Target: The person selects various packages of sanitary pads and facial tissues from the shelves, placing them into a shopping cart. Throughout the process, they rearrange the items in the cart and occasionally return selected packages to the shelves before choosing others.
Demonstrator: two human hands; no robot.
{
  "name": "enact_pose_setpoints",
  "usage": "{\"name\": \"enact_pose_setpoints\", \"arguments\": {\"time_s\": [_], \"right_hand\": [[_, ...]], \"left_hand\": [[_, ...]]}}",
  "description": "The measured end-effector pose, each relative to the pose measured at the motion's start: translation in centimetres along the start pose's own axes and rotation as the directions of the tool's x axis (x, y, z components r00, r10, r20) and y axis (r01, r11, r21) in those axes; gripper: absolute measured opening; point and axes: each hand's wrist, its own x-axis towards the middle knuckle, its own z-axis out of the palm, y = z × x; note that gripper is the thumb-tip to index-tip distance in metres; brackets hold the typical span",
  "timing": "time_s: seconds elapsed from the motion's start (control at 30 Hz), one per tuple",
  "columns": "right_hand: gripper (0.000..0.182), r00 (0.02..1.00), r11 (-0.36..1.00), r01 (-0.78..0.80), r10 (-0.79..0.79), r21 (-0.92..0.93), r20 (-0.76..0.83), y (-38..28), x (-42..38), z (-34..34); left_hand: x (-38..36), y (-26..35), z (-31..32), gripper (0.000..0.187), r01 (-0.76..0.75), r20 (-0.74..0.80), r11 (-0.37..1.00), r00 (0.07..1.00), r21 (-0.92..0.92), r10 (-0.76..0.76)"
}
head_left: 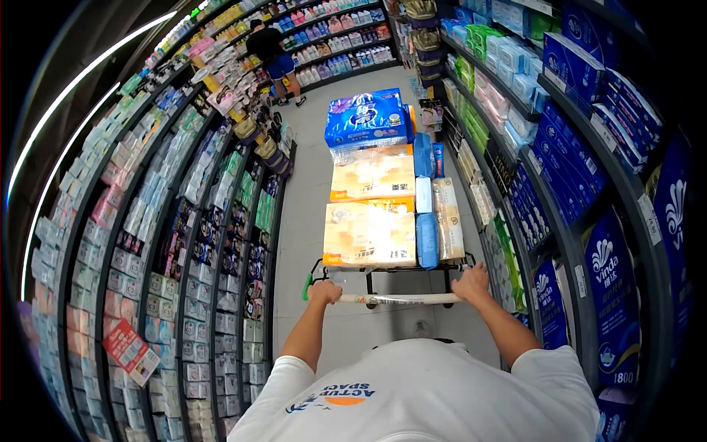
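Both of my hands are closed around the pale handle (398, 299) of a shopping cart. My left hand (324, 292) grips its left end, close to a green piece (307, 286) on the cart's corner. At the right end my right hand (470, 283) is wrapped round the bar. Large orange-and-cream tissue packs (370, 232) are piled on the cart just ahead of the handle. Farther forward lies a blue tissue pack (366, 118). Along the right side of the load are smaller blue packs (427, 239) and a beige pack (447, 221).
Shelves (193, 243) full of small packages line the aisle on the left. Blue Vinda tissue packs (613, 295) fill the shelves on the right. Ahead, a person (271, 55) in dark clothes stands by shelves of bottles (335, 44). Grey floor tiles (302, 214) show beside the cart.
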Motion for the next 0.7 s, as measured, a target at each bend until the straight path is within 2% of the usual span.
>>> {"name": "enact_pose_setpoints", "arguments": {"time_s": [0.07, 0.13, 0.17, 0.23, 0.27, 0.37, 0.4, 0.43, 0.5, 0.53, 0.6, 0.63, 0.7], "right_hand": [[0.046, 0.999, 1.0, 0.02, -0.02, 0.024, -0.036, 0.6, -1.6, 0.5], [0.046, 0.997, 0.998, 0.029, -0.025, 0.06, -0.068, 0.6, -3.5, 0.3], [0.044, 0.999, 0.995, -0.006, 0.011, 0.099, -0.052, 0.7, -4.5, 0.2], [0.043, 0.996, 0.989, -0.069, 0.075, 0.133, -0.044, 1.6, -7.8, 0.3], [0.042, 0.996, 0.988, -0.062, 0.069, 0.139, -0.051, 1.9, -8.6, 0.6], [0.04, 0.996, 0.99, -0.038, 0.049, 0.138, -0.081, 2.8, -11.0, 1.4], [0.039, 0.995, 0.99, -0.016, 0.029, 0.142, -0.094, 3.2, -12.0, 1.8], [0.037, 0.984, 0.991, 0.031, -0.007, 0.133, -0.177, 3.6, -13.1, 2.3], [0.035, 0.988, 0.991, 0.026, -0.004, 0.134, -0.157, 4.1, -14.8, 2.4], [0.034, 0.989, 0.989, 0.018, 0.005, 0.148, -0.148, 4.5, -15.7, 2.4], [0.032, 0.985, 0.99, 0.031, -0.006, 0.139, -0.175, 5.4, -17.2, 3.2], [0.031, 0.988, 0.99, 0.005, 0.017, 0.143, -0.155, 5.4, -18.1, 3.1], [0.03, 0.986, 0.992, 0.002, 0.02, 0.127, -0.164, 6.5, -19.3, 4.0]], "left_hand": [[-1.6, -0.1, 0.9, 0.036, 0.006, 0.02, 1.0, 1.0, -0.028, -0.005], [-2.8, -0.7, 2.9, 0.039, 0.01, -0.241, 1.0, 0.97, 0.021, -0.004], [-3.5, -1.3, 3.9, 0.039, 0.008, -0.239, 1.0, 0.971, 0.022, -0.002], [-6.1, -1.4, 5.7, 0.041, -0.037, -0.357, 0.999, 0.934, -0.034, 0.022], [-7.1, -1.3, 6.3, 0.041, -0.05, -0.357, 0.998, 0.934, -0.035, 0.034], [-9.3, -2.1, 9.2, 0.037, -0.087, -0.529, 0.99, 0.848, -0.107, 0.017], [-10.2, -2.3, 10.1, 0.037, -0.088, -0.52, 0.989, 0.854, -0.12, 0.013], [-11.2, -2.5, 10.9, 0.036, -0.125, -0.594, 0.984, 0.804, -0.125, 0.027], [-12.5, -3.0, 12.9, 0.035, -0.214, -0.721, 0.966, 0.691, -0.147, 0.044], [-13.3, -3.2, 13.7, 0.035, -0.215, -0.711, 0.961, 0.703, -0.171, 0.031], [-14.6, -3.3, 15.1, 0.034, -0.223, -0.755, 0.962, 0.655, -0.158, 0.028], [-15.3, -3.4, 15.8, 0.034, -0.228, -0.751, 0.956, 0.66, -0.185, 0.012], [-16.7, -3.6, 17.2, 0.032, -0.262, -0.801, 0.947, 0.599, -0.185, 0.009]]}}
